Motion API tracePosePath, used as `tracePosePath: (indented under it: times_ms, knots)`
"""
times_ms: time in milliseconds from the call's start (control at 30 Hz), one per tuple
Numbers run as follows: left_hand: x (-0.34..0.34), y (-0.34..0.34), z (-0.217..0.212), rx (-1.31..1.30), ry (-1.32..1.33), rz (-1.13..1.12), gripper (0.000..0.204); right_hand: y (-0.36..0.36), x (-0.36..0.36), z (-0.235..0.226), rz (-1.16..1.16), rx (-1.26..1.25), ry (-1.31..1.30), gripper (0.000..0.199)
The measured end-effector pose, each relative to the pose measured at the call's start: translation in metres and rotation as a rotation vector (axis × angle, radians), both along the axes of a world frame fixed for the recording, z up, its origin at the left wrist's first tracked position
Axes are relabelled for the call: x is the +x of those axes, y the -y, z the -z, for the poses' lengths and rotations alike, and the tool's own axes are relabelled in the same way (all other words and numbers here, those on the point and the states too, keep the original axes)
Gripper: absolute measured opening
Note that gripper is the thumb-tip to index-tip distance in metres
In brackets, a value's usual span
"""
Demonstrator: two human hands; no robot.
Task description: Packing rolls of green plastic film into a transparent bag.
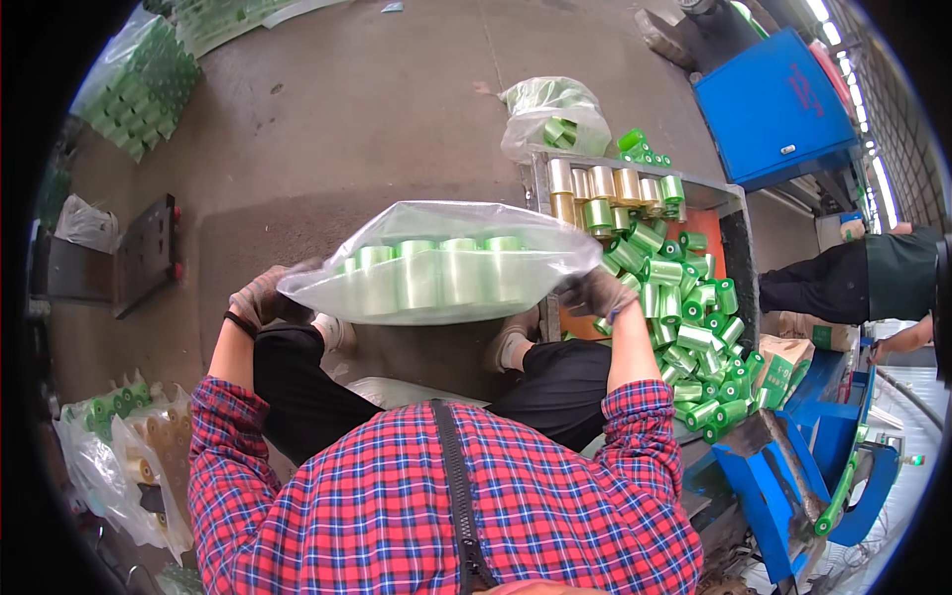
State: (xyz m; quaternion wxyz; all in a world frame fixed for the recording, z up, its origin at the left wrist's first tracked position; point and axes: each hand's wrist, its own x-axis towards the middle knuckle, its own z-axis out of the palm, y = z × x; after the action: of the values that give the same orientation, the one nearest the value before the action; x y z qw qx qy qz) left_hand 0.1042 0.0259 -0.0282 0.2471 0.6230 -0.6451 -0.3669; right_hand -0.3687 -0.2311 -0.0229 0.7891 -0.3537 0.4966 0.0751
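Between my hands hangs a clear plastic bag [456,223] with several pale green film rolls [420,278] standing side by side in it. My left hand [263,297], in a grey glove, is closed on the bag's left corner. At the right corner, my gloved right hand [600,293] grips the plastic, its fingers partly behind the film. The bag is held out in front of my knees, above the floor. Close to my right hand, a bin [736,213] holds a heap of loose green film rolls [694,339], with a row of paler, tan rolls [601,184] along its far end.
Beyond the bin stand another filled bag [557,104] and a blue cabinet [773,104]. Stacked bagged rolls [144,89] are at the far left, and a black metal stand [146,256] is nearer. Open bags of rolls [129,446] lie left of me. At right, a person [843,278] stands near blue machinery [783,476].
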Motion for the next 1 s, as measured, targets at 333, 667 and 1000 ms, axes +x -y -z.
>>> tracePosePath:
  times_ms: [333,667,1000]
  knots:
    - [-0.038,0.016,-0.060,-0.370,-1.367,-0.912,0.008,-0.035,0.037,-0.055,0.689,-1.736,0.122,0.013]
    - [-0.054,0.005,-0.064,-0.923,0.405,-1.062,0.016,-0.116,0.103,-0.124,0.095,-2.409,-0.038,0.023]
    - [-0.079,0.023,-0.155,-0.986,0.121,-0.680,0.010,-0.098,0.107,-0.197,-0.640,-1.297,0.190,0.021]
